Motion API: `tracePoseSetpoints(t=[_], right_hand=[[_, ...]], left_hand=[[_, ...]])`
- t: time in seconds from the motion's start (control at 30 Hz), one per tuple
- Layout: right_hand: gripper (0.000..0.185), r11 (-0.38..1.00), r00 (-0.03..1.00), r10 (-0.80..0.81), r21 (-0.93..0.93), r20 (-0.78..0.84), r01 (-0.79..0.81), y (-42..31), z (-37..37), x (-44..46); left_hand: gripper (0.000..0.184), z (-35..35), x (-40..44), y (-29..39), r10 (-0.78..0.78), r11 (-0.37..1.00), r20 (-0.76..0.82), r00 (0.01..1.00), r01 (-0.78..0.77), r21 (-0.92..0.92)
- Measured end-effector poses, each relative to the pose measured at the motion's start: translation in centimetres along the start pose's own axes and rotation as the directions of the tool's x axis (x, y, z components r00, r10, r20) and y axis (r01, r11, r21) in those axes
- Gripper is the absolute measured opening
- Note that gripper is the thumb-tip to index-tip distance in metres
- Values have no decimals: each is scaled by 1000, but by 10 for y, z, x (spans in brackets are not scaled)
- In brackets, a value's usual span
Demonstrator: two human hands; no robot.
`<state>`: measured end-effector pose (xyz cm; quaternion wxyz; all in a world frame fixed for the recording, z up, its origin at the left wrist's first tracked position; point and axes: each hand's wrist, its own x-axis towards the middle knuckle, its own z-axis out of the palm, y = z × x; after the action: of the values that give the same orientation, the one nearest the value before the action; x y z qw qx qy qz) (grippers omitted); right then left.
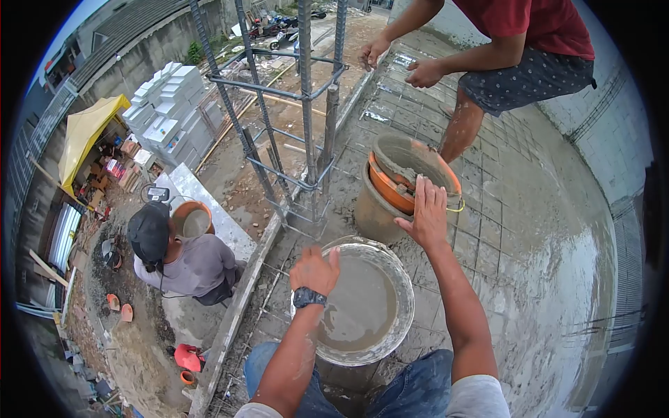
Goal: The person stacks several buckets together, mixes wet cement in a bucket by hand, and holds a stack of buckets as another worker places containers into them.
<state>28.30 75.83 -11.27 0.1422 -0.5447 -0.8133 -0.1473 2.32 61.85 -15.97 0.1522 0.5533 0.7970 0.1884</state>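
A large bucket of wet grey cement mix stands between my knees. Over its left rim hovers my left hand, a dark watch on the wrist; its thumb is apart from the foreshortened fingers, and nothing shows in it. My right hand has its fingers stretched out at the near rim of an orange bucket, which is coated inside with cement. Whether the fingers press on that rim is hard to tell. The orange bucket sits nested in a cement-smeared bucket, beyond the large one.
Steel mesh lies in wet concrete around me. A rebar column rises ahead at the slab's edge board. A co-worker in a red shirt bends at upper right. Below left, another person is beside an orange bucket.
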Motion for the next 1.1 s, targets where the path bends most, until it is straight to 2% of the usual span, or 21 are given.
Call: tracePoseSetpoints(t=[0.33,0.63,0.73,0.8,0.87,0.93,1.1], right_hand=[[128,995,997,83,50,-4,-83,-12,-5,-3],[120,980,980,164,133,-113,-149,-18,7,-50],[120,978,982,152,158,-111,-134,-10,5,-48],[120,969,984,172,187,-53,-159,-12,2,-58],[121,971,980,172,183,-104,-151,2,0,-26],[125,970,986,157,199,-59,-143,-6,0,-40],[118,966,988,154,215,-29,-144,-7,-3,-41]], left_hand=[[52,3,-1,1,11,1000,-41,999,-10,26],[53,2,-1,2,54,996,-50,997,-51,73],[53,1,-2,1,53,991,-37,998,-48,127],[52,1,-13,1,48,987,-19,999,-44,152],[51,2,-2,3,78,985,-59,995,-68,156],[51,-1,-7,7,79,984,-66,995,-67,167],[52,0,-6,9,62,983,-65,996,-49,179]])
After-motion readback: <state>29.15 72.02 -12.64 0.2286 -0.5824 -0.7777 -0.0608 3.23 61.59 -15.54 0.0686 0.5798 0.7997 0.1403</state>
